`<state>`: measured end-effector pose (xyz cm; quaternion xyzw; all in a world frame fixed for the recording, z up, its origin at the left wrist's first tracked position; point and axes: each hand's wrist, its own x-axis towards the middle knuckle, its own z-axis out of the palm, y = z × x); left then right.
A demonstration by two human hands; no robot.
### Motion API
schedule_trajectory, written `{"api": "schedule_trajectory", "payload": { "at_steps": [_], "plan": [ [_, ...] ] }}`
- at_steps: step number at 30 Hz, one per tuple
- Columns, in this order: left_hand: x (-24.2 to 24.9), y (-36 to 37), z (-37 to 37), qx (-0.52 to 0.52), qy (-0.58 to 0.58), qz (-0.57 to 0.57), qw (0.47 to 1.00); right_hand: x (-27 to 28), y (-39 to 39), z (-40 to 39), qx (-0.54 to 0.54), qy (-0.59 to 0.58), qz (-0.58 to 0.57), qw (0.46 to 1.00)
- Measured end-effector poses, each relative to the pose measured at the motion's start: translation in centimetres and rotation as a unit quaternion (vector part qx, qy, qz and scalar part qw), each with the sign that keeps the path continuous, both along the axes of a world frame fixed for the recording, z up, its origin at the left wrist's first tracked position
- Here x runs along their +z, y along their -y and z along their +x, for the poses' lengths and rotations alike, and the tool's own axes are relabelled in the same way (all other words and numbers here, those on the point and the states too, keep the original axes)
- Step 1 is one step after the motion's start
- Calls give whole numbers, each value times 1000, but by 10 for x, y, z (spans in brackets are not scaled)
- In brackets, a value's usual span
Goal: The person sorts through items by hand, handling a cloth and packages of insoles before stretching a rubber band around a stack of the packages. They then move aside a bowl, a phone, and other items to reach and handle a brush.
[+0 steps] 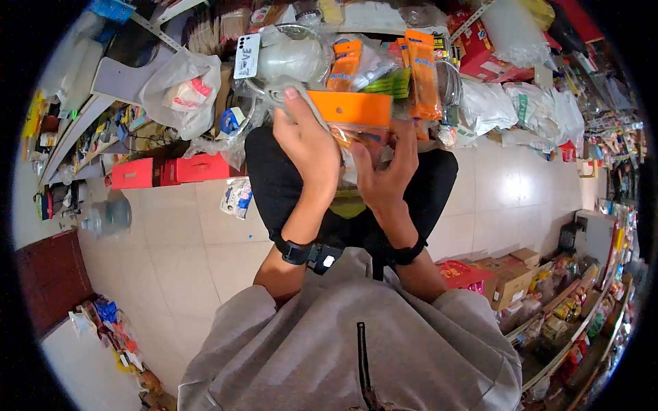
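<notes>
My left hand (312, 147) is closed, with the thumb pressing a grey cloth (301, 100) against its palm side. The cloth lies along the left edge of a clear plastic packet with an orange header (356, 106). My right hand (387, 171) grips this packet at its lower right, thumb and fingers bent around it. What the packet contains is partly hidden by my fingers. Both hands are above my lap, close together. Just beyond them lie more orange-topped packets (423, 75) and a green striped packet (386, 83).
A phone (247, 56) and a clear wrapped roll (295, 60) lie ahead on the left. White plastic bags (483, 106) are to the right, and red boxes (202, 168) stand at the left. Loaded shelves (569, 315) and a cardboard box (508, 281) are on the right side.
</notes>
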<state>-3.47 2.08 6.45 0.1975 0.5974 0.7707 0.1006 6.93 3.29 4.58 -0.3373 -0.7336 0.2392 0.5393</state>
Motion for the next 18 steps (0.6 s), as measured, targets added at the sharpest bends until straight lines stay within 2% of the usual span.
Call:
{"api": "schedule_trajectory", "payload": {
  "at_steps": [1, 3, 4, 7, 13, 15, 18],
  "plan": [
    [0, -2, -3, 0, 0, -1, 1000, 1, 1, 0, 10, 7, 5, 1000],
    [0, -3, -8, -25, 96, 65, 993, -4, 0, 2, 36, 49, 23, 998],
    [0, -2, -6, -25, 97, 63, 993, -7, 0, 3, 63, 91, 41, 993],
    [0, -1, -5, -46, 122, 31, 991, -8, 0, 5, 56, 75, 68, 993],
    [-5, -3, -16, -69, 45, 22, 996, -1, 0, 11, 51, 73, 73, 993],
    [-2, 2, -22, -52, -35, -35, 997, 6, 2, 13, 52, 76, 61, 994],
    [-16, -2, -33, 1, -27, -14, 1000, 5, 1, 14, 49, 72, 76, 993]
  ]
}}
